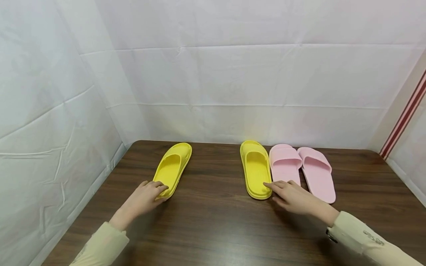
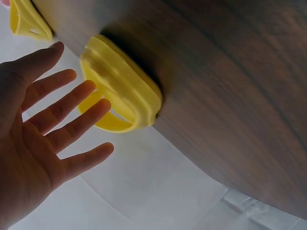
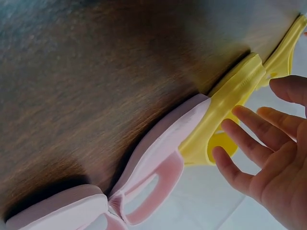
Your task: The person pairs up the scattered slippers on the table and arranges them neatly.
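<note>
Two yellow slippers lie apart on a dark wooden table, toes toward the back. Over the heel end of the left yellow slipper (image 1: 169,171) is my left hand (image 1: 144,199); in the left wrist view its fingers are spread and relaxed, holding nothing. My right hand (image 1: 294,197) reaches over the heel of the right yellow slipper (image 1: 256,171), fingers loosely extended and empty in the right wrist view. Beside that slipper, a pink slipper (image 1: 284,166) sits close against it, its heel partly hidden by my right hand. A second pink slipper (image 1: 319,181) lies angled to its right.
The brown wood-grain table (image 1: 213,221) has its back edge close to a white cloth backdrop (image 1: 213,77). More white cloth hangs along the left side. A red-striped strip (image 1: 404,118) runs down at the table's right back corner.
</note>
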A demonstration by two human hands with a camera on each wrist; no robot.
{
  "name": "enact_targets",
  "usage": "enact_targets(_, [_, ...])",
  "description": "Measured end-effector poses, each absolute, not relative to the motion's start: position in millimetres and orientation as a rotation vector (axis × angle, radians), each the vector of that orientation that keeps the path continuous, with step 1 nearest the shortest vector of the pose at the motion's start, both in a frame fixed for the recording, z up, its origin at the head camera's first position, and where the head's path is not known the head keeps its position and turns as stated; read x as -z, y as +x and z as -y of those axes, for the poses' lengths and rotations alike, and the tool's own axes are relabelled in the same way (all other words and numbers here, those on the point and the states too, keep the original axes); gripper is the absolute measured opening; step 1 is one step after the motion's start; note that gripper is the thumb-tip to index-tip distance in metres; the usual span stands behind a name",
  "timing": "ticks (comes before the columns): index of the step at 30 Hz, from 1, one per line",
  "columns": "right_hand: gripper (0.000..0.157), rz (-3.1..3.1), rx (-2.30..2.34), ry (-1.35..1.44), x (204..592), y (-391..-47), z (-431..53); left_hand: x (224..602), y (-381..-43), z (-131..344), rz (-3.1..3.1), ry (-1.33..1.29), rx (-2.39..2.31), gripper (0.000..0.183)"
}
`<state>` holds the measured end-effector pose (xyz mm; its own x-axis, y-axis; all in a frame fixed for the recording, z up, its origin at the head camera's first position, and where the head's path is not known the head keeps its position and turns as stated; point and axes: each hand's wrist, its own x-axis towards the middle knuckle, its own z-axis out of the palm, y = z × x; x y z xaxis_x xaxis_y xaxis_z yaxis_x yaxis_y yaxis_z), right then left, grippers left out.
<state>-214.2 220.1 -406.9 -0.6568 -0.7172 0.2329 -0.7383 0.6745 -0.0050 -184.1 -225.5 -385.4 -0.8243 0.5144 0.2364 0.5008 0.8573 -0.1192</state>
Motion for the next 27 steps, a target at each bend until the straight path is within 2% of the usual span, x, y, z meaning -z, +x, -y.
enact_targets(16, [0.046, 2.554, -0.076, 1.217, 419, -225, -215, 396, -180, 238, 2.829, -0.805, -0.131, 0.037])
enact_targets(27, [0.039, 2.538, 0.031, 1.243, 422, -232, -213, 401, -184, 244, 2.76, -0.843, -0.236, 0.042])
